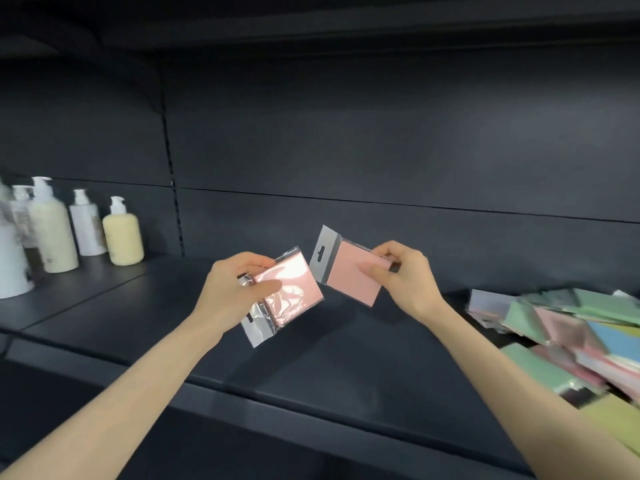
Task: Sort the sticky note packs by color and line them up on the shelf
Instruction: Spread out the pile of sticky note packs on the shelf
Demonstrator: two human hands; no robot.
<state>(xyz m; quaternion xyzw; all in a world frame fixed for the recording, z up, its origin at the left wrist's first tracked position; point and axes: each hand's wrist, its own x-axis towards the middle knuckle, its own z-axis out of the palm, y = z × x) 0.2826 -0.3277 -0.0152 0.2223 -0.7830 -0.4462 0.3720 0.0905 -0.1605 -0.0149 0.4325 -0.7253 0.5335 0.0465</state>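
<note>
Both hands are raised above the dark shelf (pixel 311 362), each with a pink sticky note pack in clear wrap. My left hand (pixel 235 289) grips one pink pack (pixel 291 289), tilted, with its hang tab pointing down and left. My right hand (pixel 401 275) pinches the right edge of a second pink pack (pixel 349 275), whose hang tab points up and left. The two packs almost touch at their corners. A mixed pile of packs (pixel 568 337) in green, pink, blue and yellow lies on the shelf at the right.
Several white and cream pump bottles (pixel 121 233) stand on the neighbouring shelf section at the left. A dark back panel (pixel 381 150) closes the shelf behind, and another shelf runs overhead. The shelf's front edge (pixel 311 420) crosses below my forearms.
</note>
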